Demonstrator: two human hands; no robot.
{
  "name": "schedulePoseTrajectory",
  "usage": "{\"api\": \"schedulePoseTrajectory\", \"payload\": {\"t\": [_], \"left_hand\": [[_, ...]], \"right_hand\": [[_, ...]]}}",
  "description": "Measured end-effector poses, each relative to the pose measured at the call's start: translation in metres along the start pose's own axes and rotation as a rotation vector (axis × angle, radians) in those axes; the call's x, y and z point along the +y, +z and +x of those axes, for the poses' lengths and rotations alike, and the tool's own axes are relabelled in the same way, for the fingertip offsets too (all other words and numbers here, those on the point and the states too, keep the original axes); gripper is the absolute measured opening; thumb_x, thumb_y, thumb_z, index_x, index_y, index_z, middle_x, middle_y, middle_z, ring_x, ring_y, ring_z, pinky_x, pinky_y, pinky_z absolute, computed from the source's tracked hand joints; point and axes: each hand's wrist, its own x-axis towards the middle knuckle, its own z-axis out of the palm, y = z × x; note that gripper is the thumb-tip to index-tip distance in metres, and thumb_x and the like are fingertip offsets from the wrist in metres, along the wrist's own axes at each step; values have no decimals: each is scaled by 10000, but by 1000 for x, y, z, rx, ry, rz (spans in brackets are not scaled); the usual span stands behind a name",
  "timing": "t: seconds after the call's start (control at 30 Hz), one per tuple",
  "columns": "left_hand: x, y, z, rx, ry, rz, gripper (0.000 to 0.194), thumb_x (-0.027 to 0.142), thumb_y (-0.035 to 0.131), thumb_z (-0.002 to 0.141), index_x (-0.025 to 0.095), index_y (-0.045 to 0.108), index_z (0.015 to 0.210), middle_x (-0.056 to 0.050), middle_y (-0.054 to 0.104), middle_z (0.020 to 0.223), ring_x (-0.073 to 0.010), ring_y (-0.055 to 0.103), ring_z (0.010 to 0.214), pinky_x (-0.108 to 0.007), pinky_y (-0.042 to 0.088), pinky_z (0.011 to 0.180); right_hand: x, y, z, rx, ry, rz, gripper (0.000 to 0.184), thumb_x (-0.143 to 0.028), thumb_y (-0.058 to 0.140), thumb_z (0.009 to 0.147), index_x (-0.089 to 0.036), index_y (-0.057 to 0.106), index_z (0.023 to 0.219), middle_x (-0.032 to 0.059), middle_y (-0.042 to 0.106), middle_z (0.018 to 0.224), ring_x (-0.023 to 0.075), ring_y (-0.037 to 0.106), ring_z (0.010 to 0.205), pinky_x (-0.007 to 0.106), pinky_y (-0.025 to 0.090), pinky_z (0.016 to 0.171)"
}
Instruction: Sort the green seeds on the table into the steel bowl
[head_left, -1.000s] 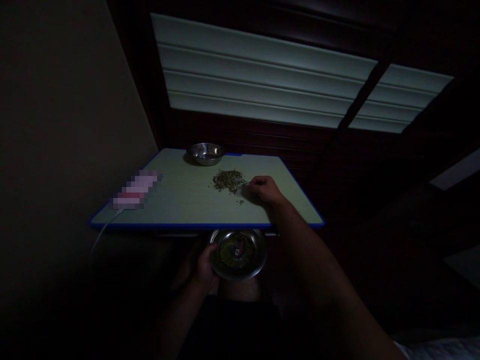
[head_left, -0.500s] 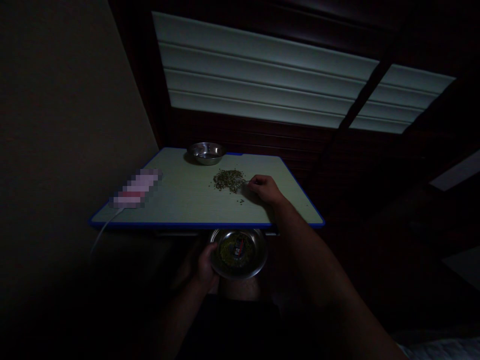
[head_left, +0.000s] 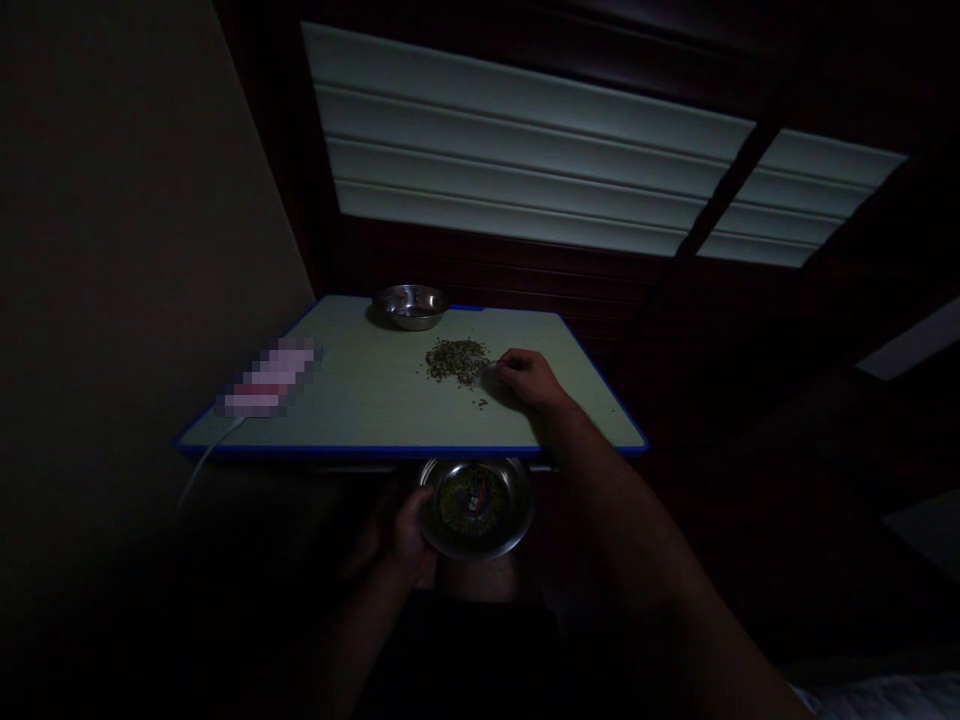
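Observation:
My left hand [head_left: 412, 530] grips the left rim of a round steel bowl [head_left: 517, 530], just below the table's near edge. Small green grains, like mung beans [head_left: 454, 515], cover its bottom, along with a dark and red patch I cannot make out. Over the table, my right hand [head_left: 529, 377] is closed, its fingers pinching a small pale tool [head_left: 487, 369] too dim to name exactly. That tool touches the right side of a loose, spread heap of similar grains [head_left: 456, 358]. A few stray grains [head_left: 480, 404] lie nearer to me.
The pale table [head_left: 360, 415] has a blue edge. Another steel bowl [head_left: 411, 308] stands at its back. On the left lies a blurred pinkish object [head_left: 266, 378] with a white cable [head_left: 206, 455]. A wall borders the left side; dark panelled doors [head_left: 510, 150] rise behind.
Hardly anything differs: the whole view has shifted very slightly. Both hands keep their places, the left on the bowl, the right at the heap.

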Motion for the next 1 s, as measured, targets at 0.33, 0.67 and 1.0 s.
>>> {"api": "schedulePoseTrajectory", "payload": {"t": [0.33,0.67,1.0], "left_hand": [[0,1,-1,0,0,3,176,280,659,642,138,735,713,-96,756,696,-303,724,821,-379,579,770],[-1,-3,2,-8,-27,-13,179,280,669,651,144,724,754,-112,760,730,-355,716,914,-434,580,804],[-1,-1,0,1,-17,22,175,306,661,649,153,721,710,-96,758,714,-320,722,827,-406,579,766]], "right_hand": [[-1,0,-1,-26,61,40,169,-343,615,589,-177,583,600,-27,540,554,109,449,556,251,354,549],[-4,-2,-4,-97,159,69,175,-323,667,547,-167,614,607,-23,541,527,100,446,512,244,350,502],[-7,-4,-6,-154,159,-3,207,-345,688,566,-149,639,614,-12,539,523,90,428,484,242,317,477]]}}
